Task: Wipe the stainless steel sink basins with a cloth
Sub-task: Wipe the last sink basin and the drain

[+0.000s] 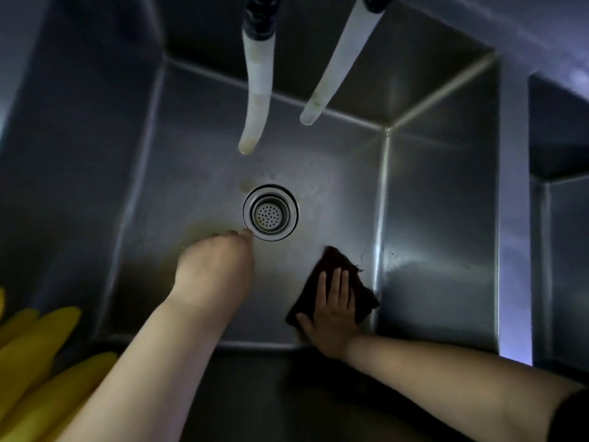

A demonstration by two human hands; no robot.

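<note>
On the floor of the deep stainless steel sink basin (334, 173), near its front right corner: one dark, folded wiping cloth (331, 275), lying flat. Right hand (334, 314): fingers straight and spread, pressing the cloth down. Left hand (213, 269): fingers bent downward, tips touching the basin floor just beside the round perforated metal drain strainer (271, 213); holds nothing. Two pale hanging hose spouts (258, 90) above the basin. Yellow rubber gloves (35, 362) at the left rim. Second basin (564, 250) to the right, apparently untouched. Step judged: wiping the first basin's floor. Next move likely calls for sweeping toward the drain, where brownish staining shows, then the walls.
</note>
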